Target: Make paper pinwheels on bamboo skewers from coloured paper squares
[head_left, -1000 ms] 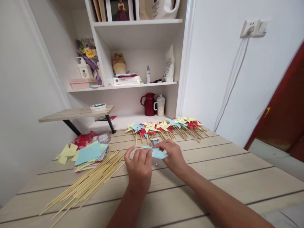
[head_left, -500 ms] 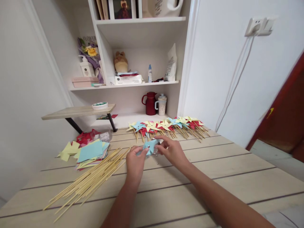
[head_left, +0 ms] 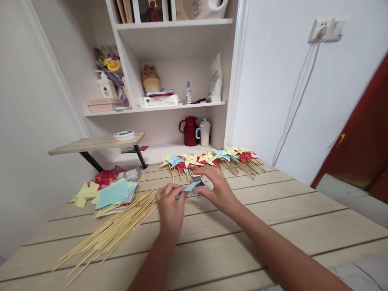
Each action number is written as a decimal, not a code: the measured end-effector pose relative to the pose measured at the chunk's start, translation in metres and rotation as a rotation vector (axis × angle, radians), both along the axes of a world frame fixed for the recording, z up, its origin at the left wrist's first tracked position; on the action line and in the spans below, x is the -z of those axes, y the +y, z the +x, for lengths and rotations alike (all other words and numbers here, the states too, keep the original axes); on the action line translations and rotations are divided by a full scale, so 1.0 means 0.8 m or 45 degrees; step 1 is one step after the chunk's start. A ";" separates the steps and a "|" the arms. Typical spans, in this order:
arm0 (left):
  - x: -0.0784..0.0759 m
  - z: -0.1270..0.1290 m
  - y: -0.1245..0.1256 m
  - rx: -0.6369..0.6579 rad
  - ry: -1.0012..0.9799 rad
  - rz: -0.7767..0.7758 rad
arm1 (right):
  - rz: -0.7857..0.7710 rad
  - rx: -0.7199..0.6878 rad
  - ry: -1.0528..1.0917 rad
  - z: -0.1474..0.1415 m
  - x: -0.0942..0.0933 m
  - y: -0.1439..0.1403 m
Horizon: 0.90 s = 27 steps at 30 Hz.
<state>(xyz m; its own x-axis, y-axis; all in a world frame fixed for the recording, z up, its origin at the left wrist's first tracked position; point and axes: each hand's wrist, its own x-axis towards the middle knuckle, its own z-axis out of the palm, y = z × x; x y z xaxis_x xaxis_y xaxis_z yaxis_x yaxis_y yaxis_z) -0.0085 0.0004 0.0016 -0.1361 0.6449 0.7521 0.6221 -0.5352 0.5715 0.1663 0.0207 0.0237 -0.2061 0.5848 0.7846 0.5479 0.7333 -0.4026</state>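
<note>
My left hand (head_left: pixel 170 205) pinches a folded light-blue paper pinwheel (head_left: pixel 191 186), seen nearly edge-on over the middle of the table. Just right of it, my right hand (head_left: pixel 220 190) has thumb and fingers spread apart around a small clear container (head_left: pixel 198 181) with dark, shiny bits inside. Whether the fingers touch the container I cannot tell. A few tiny shiny pieces lie on the tabletop below it. Behind my hands, finished pinwheels (head_left: pixel 209 158) in yellow, blue and red lie in a row on their sticks.
Left of my hands lie many thin wooden sticks (head_left: pixel 109 232), a stack of coloured paper squares (head_left: pixel 113 194) and a yellow pinwheel blank (head_left: pixel 85 194). Red pieces (head_left: pixel 109 177) sit behind them. A small raised stand (head_left: pixel 91 144) and a shelf unit (head_left: pixel 172 24) stand at the back.
My right hand has left the blue pinwheel and spread its fingers around the small container. My left hand has tilted the pinwheel nearly edge-on. The camera view has shifted slightly.
</note>
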 end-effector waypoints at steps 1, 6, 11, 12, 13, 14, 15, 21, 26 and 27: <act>-0.001 0.001 -0.003 -0.035 0.122 0.135 | 0.011 -0.003 0.002 0.000 0.001 0.000; -0.008 0.007 -0.015 -0.095 0.385 0.502 | 0.183 -0.048 0.033 -0.002 -0.001 -0.003; -0.013 0.008 -0.020 -0.154 0.433 0.578 | 0.350 -0.097 0.021 -0.005 -0.005 -0.009; -0.013 0.008 -0.021 -0.160 0.439 0.588 | 0.365 -0.109 0.020 -0.005 -0.005 -0.009; -0.014 0.008 -0.022 -0.165 0.446 0.598 | 0.380 -0.120 0.023 -0.006 -0.006 -0.010; -0.014 0.008 -0.023 -0.169 0.451 0.609 | 0.393 -0.130 0.025 -0.006 -0.006 -0.011; -0.015 0.009 -0.024 -0.174 0.456 0.619 | 0.405 -0.137 0.026 -0.007 -0.006 -0.012; -0.015 0.011 -0.025 -0.185 0.454 0.637 | 0.445 -0.117 0.019 -0.008 -0.005 -0.017; -0.012 0.011 -0.022 -0.162 0.412 0.582 | 0.532 -0.050 -0.021 -0.010 -0.001 -0.019; -0.011 0.011 -0.021 -0.155 0.404 0.560 | 0.532 -0.040 -0.029 -0.010 0.000 -0.018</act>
